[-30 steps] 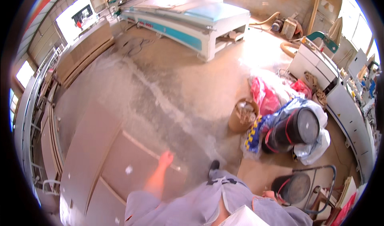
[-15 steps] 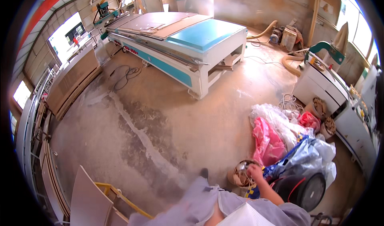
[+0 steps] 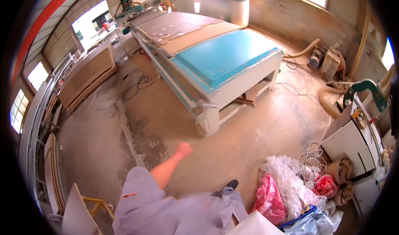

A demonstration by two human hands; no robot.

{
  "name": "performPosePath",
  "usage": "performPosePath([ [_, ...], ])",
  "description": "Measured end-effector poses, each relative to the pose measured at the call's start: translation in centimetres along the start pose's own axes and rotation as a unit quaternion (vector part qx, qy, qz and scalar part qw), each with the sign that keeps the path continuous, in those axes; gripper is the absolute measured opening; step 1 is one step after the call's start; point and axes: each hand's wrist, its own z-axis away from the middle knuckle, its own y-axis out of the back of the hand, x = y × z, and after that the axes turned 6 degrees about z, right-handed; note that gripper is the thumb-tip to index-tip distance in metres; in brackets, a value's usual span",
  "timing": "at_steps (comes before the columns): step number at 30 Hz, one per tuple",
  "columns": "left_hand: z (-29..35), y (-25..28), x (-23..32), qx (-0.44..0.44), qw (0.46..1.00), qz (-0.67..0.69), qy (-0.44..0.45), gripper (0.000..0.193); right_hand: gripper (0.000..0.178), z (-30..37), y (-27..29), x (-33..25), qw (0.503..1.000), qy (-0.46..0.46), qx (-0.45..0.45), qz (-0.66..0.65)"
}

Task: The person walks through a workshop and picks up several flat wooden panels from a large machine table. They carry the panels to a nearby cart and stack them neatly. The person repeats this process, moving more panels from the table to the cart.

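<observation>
My left hand [image 3: 183,150] reaches forward over the bare floor from a short grey sleeve [image 3: 139,185]. Its fingers are curled into a fist, and nothing shows in it. The closest large thing is the near leg of a long machine table [image 3: 210,125], well beyond the fist and apart from it. My right hand is out of the picture. A white, flat-faced item [image 3: 257,224] rises at the lower edge against my body; what supports it is hidden. One dark shoe [image 3: 232,184] shows on the floor.
The machine table has a blue end panel [image 3: 228,58] and brown boards [image 3: 183,27]. Crumpled clear and pink plastic sheeting [image 3: 270,199] lies at the right, near a white cabinet [image 3: 349,141]. Stacked boards [image 3: 89,79] stand left. A black cable [image 3: 139,83] loops on the floor.
The view has turned and come nearer the machine table. My left fist has swung into view. My right hand, which was at a bucket by the plastic sheeting, has left the picture.
</observation>
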Motion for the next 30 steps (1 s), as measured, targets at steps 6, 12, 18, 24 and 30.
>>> performPosePath([
  [6,-3.3,-14.4,6.3,-0.232,0.972,-0.031,-0.005,0.038,0.032,-18.4,21.0,-12.3,0.947,0.031,0.11,-0.299],
  [12,-21.4,-22.9,9.5,-0.363,0.923,0.093,0.092,0.047,0.033,-36.2,43.7,-15.8,0.886,0.089,0.231,-0.392],
  [18,-53.0,-22.2,31.4,-0.315,0.949,-0.005,-0.004,0.046,0.019,-44.8,42.6,-4.8,0.941,-0.127,0.187,-0.251],
  [24,-75.9,-21.7,66.3,-0.126,0.952,0.069,-0.27,0.02,0.019,-43.9,45.9,-2.4,0.99,-0.141,0.009,-0.001],
  [30,-89.3,-21.7,83.2,-0.238,0.948,0.082,-0.194,0.022,0.017,-65.0,63.3,-2.7,0.944,-0.223,0.02,-0.243],
])
